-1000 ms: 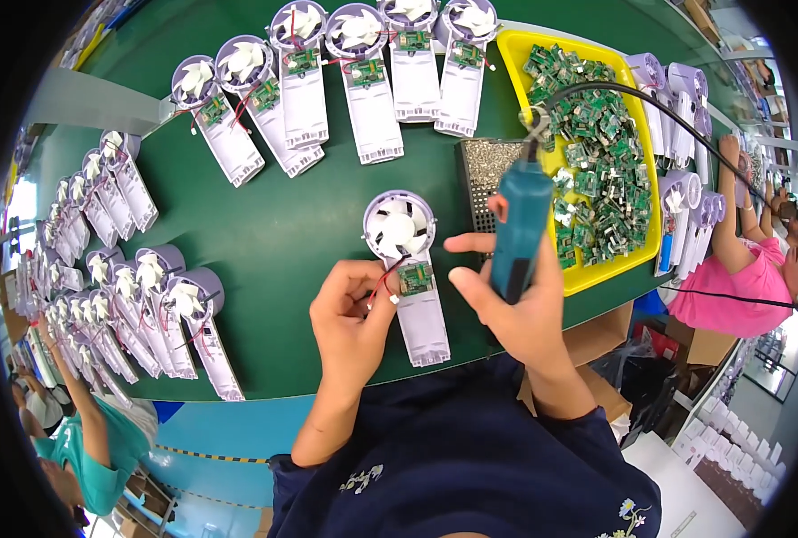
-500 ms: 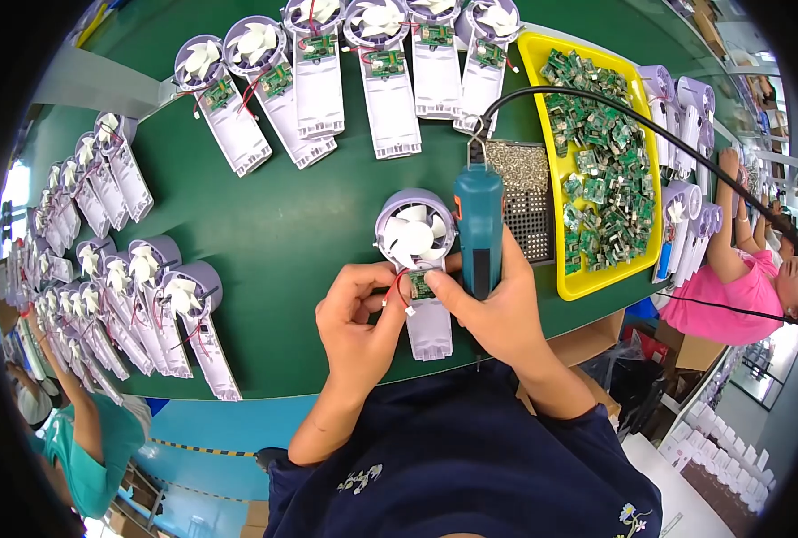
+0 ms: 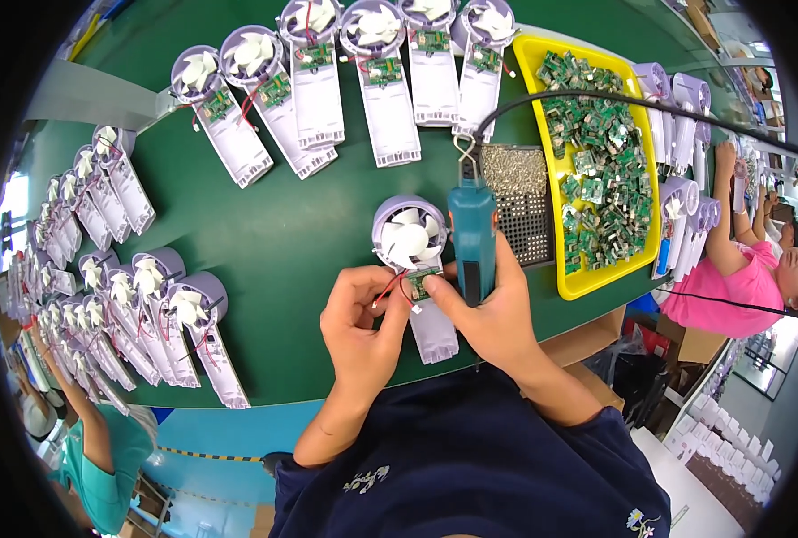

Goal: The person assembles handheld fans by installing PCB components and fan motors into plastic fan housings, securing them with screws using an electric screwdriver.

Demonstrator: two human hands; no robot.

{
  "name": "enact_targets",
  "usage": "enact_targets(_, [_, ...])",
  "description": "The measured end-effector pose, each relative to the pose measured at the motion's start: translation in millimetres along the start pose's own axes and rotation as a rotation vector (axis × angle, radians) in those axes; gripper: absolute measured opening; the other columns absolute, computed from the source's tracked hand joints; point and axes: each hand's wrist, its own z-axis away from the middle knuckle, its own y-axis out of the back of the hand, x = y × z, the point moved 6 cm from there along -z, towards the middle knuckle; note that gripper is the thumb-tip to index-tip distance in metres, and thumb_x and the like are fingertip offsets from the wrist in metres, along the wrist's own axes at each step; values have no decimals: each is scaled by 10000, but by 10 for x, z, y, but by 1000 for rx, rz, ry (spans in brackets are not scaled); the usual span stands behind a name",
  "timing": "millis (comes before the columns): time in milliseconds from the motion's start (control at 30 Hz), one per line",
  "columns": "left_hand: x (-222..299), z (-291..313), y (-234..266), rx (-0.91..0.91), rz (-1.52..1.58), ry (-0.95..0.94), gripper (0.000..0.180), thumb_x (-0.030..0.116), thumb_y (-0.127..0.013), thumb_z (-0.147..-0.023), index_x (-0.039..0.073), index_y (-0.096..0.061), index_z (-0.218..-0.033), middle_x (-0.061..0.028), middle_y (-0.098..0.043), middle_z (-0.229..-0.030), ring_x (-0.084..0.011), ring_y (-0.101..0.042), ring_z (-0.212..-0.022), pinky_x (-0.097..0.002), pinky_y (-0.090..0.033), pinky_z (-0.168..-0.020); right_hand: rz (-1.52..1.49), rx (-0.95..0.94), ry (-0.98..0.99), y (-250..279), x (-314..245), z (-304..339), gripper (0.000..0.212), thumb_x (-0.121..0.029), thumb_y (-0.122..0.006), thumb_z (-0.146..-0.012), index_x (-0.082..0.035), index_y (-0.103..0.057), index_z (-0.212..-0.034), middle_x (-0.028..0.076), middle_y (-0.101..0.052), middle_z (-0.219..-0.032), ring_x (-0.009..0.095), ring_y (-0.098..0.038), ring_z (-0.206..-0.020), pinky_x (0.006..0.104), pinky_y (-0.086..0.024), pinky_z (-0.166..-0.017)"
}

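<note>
The step in hand looks to be settling the small green circuit board (image 3: 424, 285) into the pale purple fan housing (image 3: 435, 334), which lies face up on the green table (image 3: 291, 260) just in front of the person; the next move seems to call for holding the board flat, with the red wires (image 3: 385, 287) kept clear, before the electric screwdriver (image 3: 472, 231) is brought to bear; the left hand (image 3: 360, 325), fingers curled and thumb nearly closed against them, is at the board's left edge and wires, though its exact pinch is hard to make out; the right hand (image 3: 496, 327) has its thumb on the board, its other fingers partly hidden behind the screwdriver they appear to cradle.
</note>
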Motion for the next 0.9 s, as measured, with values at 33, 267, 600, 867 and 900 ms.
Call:
enact_targets(33, [28, -5, -19, -23, 53, 60, 232, -85, -670, -863, -40, -536, -1047, -97, -660, -990, -104, -642, -917, -214, -544, -743, -44, 1, 3, -2, 14, 10, 441, -58, -771, -805, 1, -518, -1162, 49, -661, -874, 89, -617, -789, 262, -511, -716])
enact_targets(267, [17, -69, -17, -86, 169, 155, 329, -88, -683, -840, -10, -497, -1099, -90, -643, -1035, -121, -632, -959, -241, -560, -786, -14, -27, 34, -67, -15, 9, 442, -91, -765, -819, -6, -515, -1173, 61, -648, -914, 105, -610, -830, 286, -509, -747])
enact_targets(600, [161, -305, 55, -40, 146, 171, 242, -57, -686, -818, 14, -524, -984, -74, -661, -917, -103, -626, -823, -224, -515, -702, -27, -216, 91, -120, -292, -157, 432, -135, -774, -816, -12, -524, -1146, 41, -617, -878, 104, -595, -759, 264, -505, -675])
enact_targets(867, [232, -351, 12, -156, 121, 391, 216, 25, -693, -852, 48, -506, -959, -63, -670, -866, -114, -646, -740, -235, -508, -599, -343, -295, -218, -169, -254, -143, 319, -73, -717, -836, -25, -553, -1105, 44, -640, -880, 99, -591, -646, 250, -452, -507])
enact_targets(900, [236, -359, 7, -141, 115, 403, 222, 35, -700, -849, 52, -509, -961, -60, -671, -863, -112, -646, -741, -235, -506, -597, -372, -292, -206, -179, -227, -175, 308, -74, -715, -834, -34, -569, -1102, 48, -651, -904, 102, -605, -679, 256, -471, -531])
